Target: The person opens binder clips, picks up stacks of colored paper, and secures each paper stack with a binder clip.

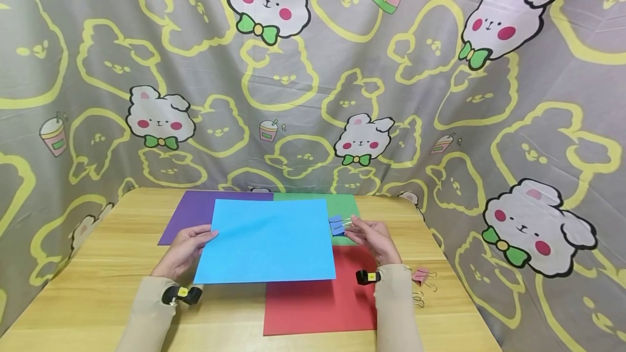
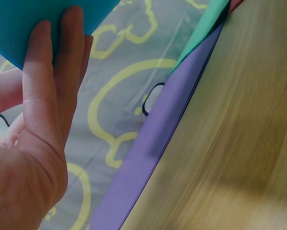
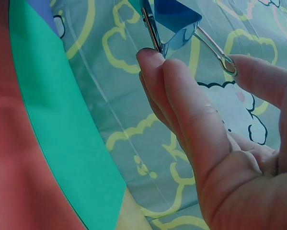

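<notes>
A bright blue sheet point(image 1: 269, 240) is held up above the table, tilted toward me. My left hand point(image 1: 188, 246) pinches its left edge; in the left wrist view the fingers point(image 2: 40, 91) lie straight along one face of the blue sheet point(image 2: 18, 28). At the sheet's right edge, my right hand point(image 1: 373, 238) holds a blue binder clip point(image 1: 337, 225) by its wire handles. The right wrist view shows the thumb on one handle of the clip point(image 3: 179, 17) and the fingertips near the other. Whether the clip touches the sheet, I cannot tell.
On the wooden table point(image 1: 220, 319) lie a purple sheet point(image 1: 188, 208), a green sheet point(image 1: 342, 203) and a red sheet point(image 1: 318, 308), partly covered. A pink binder clip point(image 1: 420, 276) and another clip's wire handles point(image 1: 418, 299) lie right of my right sleeve. A patterned curtain point(image 1: 303, 173) stands behind.
</notes>
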Action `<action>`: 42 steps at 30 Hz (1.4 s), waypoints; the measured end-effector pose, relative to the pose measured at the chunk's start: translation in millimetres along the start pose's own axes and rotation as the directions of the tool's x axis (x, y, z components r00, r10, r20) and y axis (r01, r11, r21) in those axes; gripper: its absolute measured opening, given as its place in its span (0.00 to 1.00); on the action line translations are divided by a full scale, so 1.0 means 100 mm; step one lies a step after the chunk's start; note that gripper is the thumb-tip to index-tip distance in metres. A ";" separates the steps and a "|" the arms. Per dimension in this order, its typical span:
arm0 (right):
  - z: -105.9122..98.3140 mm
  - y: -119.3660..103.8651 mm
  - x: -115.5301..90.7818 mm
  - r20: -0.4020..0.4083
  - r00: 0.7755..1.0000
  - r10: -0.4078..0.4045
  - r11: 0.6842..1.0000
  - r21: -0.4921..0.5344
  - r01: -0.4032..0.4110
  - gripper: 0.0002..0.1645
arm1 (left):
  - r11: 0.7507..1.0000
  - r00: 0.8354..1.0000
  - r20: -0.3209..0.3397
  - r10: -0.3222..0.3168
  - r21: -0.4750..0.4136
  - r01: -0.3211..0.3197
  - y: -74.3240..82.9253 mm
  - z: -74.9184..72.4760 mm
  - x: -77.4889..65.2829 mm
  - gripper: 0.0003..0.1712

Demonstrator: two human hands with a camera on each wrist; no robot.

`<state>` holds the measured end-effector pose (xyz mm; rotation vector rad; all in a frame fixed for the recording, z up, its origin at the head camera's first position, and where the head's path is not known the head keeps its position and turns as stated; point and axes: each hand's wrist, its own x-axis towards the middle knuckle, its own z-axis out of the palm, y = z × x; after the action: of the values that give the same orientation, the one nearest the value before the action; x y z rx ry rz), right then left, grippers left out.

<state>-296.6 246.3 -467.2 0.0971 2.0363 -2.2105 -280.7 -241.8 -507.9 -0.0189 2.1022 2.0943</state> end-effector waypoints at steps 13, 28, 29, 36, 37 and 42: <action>0.10 0.01 0.03 0.014 1.000 0.002 1.000 -0.006 -0.002 0.35 | 1.000 1.000 0.003 -0.007 -0.015 0.007 0.02 0.05 0.01 0.41; 0.17 0.02 0.06 0.021 1.000 -0.002 1.000 0.025 0.002 0.28 | 1.000 1.000 0.005 -0.015 -0.020 0.015 0.01 0.10 0.02 0.42; 0.17 0.02 0.05 0.018 1.000 0.000 1.000 0.028 -0.001 0.26 | 1.000 1.000 0.002 -0.017 -0.019 0.017 0.01 0.11 0.02 0.42; 0.19 0.02 0.05 -0.004 1.000 0.015 0.999 0.038 -0.015 0.30 | 0.999 1.000 -0.002 -0.027 -0.019 0.027 0.00 0.13 0.03 0.41; 0.19 0.02 0.05 -0.007 1.000 0.015 0.999 0.038 -0.015 0.29 | 0.999 1.000 -0.002 -0.029 -0.023 0.029 0.00 0.13 0.03 0.41; 0.21 0.02 0.04 -0.017 1.000 0.021 0.999 0.027 -0.021 0.31 | 0.999 0.999 0.000 -0.033 -0.030 0.033 -0.02 0.14 0.04 0.42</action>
<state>-299.6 224.8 -468.2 0.1404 2.0051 -2.2328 -282.9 -227.8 -510.4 -0.0575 2.0567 2.1074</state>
